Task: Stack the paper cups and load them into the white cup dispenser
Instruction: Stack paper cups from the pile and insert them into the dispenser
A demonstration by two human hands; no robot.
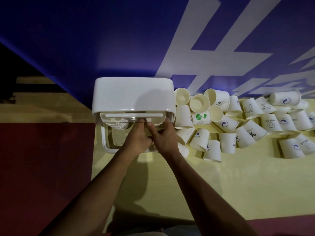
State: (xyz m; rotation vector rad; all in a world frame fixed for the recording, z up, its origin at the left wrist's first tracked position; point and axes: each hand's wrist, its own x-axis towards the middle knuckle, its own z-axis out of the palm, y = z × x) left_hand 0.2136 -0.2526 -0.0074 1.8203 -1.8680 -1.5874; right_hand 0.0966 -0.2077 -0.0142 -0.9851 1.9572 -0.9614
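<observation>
The mouth of the dispenser [133, 96] is being blocked by the left hand [138, 138] and right hand [164, 138], side by side. Its right flank is being crowded by the cups [238, 123], which are touching it. The rear is being closed off by the wall [85, 40]. Passage is being left over the table [221, 184] in front of the cups.

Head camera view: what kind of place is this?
Probably an event or promo stand, though unsure: a yellow table against a blue wall with big white lettering, a white cup dispenser, and many loose paper cups.
</observation>
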